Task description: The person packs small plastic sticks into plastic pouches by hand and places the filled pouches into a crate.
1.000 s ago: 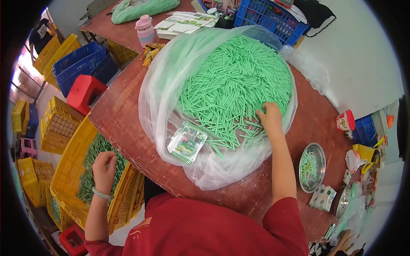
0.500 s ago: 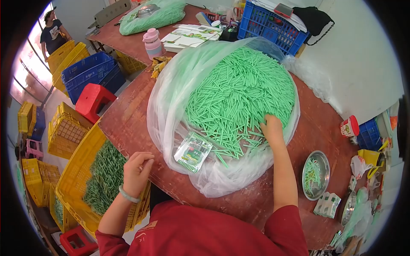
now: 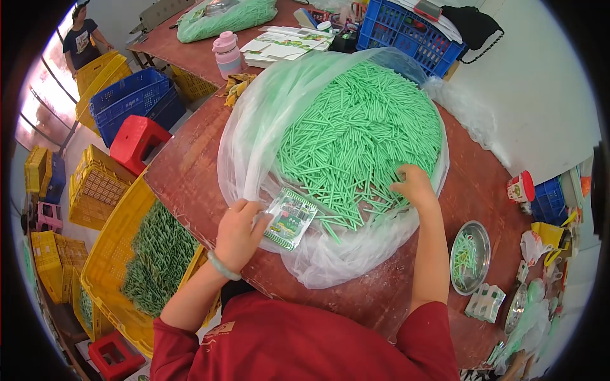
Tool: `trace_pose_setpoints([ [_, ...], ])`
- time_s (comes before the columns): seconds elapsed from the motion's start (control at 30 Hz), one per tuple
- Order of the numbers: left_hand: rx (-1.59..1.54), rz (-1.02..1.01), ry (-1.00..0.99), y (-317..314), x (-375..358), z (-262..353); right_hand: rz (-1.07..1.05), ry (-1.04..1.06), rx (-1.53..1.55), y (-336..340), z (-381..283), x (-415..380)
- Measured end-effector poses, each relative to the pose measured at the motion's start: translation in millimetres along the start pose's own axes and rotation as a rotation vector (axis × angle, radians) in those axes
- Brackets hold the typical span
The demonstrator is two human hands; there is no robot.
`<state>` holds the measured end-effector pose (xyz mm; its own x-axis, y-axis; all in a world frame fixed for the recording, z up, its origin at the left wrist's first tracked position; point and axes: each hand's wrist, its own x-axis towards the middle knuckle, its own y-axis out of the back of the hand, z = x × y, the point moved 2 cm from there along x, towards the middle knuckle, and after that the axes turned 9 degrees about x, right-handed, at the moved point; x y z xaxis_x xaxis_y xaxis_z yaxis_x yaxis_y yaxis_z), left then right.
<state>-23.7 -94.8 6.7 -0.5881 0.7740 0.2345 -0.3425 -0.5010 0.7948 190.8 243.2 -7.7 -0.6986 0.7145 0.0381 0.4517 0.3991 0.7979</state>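
Left fingers, narrowly parted, reach the packet near the tabletop's front edge, while loosely curled right fingers hover by sticks the opened bag leaves accessible.

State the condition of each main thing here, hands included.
Translucent plastic bag: open, heaped with green sticks.
Silver metal bowl: open, partly filled.
Pink lidded bottle: upright, closed.
Nearest yellow plastic crate: open, holding dark-green pieces.
Shiny green-and-silver packet: lying flat.
Bare left hand: thumb and fingers apart, at the packet.
Bare right hand: thumb and finger apart, over the sticks.
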Motion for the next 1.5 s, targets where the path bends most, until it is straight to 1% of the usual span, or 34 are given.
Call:
trace_pose_setpoints([
  [0.07, 0.137, 0.001, -0.064, -13.1, 5.7, 1.0, -0.016, -0.019, 0.000, -5.4, 0.5, 3.2],
  [0.17, 0.309, 0.034, -0.076, -25.7, 9.6, 6.7, -0.038, -0.054, -0.084, -12.9, -10.0, 0.9],
  [0.27, 0.334, -0.019, -0.041, -33.2, 9.6, 9.7, -0.113, -0.103, -0.081, -18.7, -5.6, 2.0],
  [0.37, 0.244, -0.078, 0.009, -39.1, 12.0, 3.9, -0.071, 0.036, -0.126, -26.0, 15.8, 2.2],
  [0.47, 0.155, -0.089, 0.015, -43.7, 15.0, -6.9, -0.119, -0.015, -0.154, -20.3, -2.7, 0.4],
  [0.57, 0.043, -0.020, 0.006, -39.7, 14.9, -3.7, -0.074, 0.004, -0.180, -23.3, -8.1, -2.8],
  [0.67, -0.113, 0.069, 0.000, -40.4, 8.6, -0.7, -0.038, 0.049, -0.111, -34.5, 2.3, -5.0],
  [0.77, -0.009, 0.179, -0.111, -47.2, 1.9, -10.0, -0.019, 0.049, -0.055, -32.0, -5.6, -11.4],
  [0.87, -0.004, 0.212, -0.101, -38.4, -1.0, -6.4, -0.056, -0.048, 0.067, -21.6, -11.1, -15.6],
  [0.97, -0.164, 0.325, -0.073, -27.6, -1.2, -0.2, -0.027, -0.134, 0.238, -17.5, -8.3, -18.7],
  [1.07, -0.247, 0.289, -0.022, -19.0, -0.9, -5.1, -0.043, -0.169, 0.309, -18.4, 5.2, -17.9],
  [1.17, -0.579, 0.166, 0.270, -24.0, -2.9, -14.9, -0.037, -0.196, 0.520, -18.9, 14.0, -18.3],
  [1.27, -1.067, 0.015, 0.422, -23.4, -0.4, -8.7, -0.042, -0.250, 0.713, -11.7, 3.2, -22.7],
  [1.37, -1.176, -0.052, 0.386, -19.0, 1.8, 3.4, -0.007, -0.290, 0.673, -5.5, 4.6, -24.5],
  [1.43, -1.199, -0.132, 0.421, -23.1, 1.5, 9.8, 0.052, -0.258, 0.614, -2.4, 12.8, -29.6],
  [1.47, -1.198, -0.134, 0.433, -20.9, 2.6, 10.9, 0.065, -0.210, 0.597, -4.1, 13.5, -26.2],
  [1.5, -1.073, -0.162, 0.401, -20.2, 3.1, 10.7, 0.026, -0.188, 0.590, 1.5, 6.0, -29.2],
])
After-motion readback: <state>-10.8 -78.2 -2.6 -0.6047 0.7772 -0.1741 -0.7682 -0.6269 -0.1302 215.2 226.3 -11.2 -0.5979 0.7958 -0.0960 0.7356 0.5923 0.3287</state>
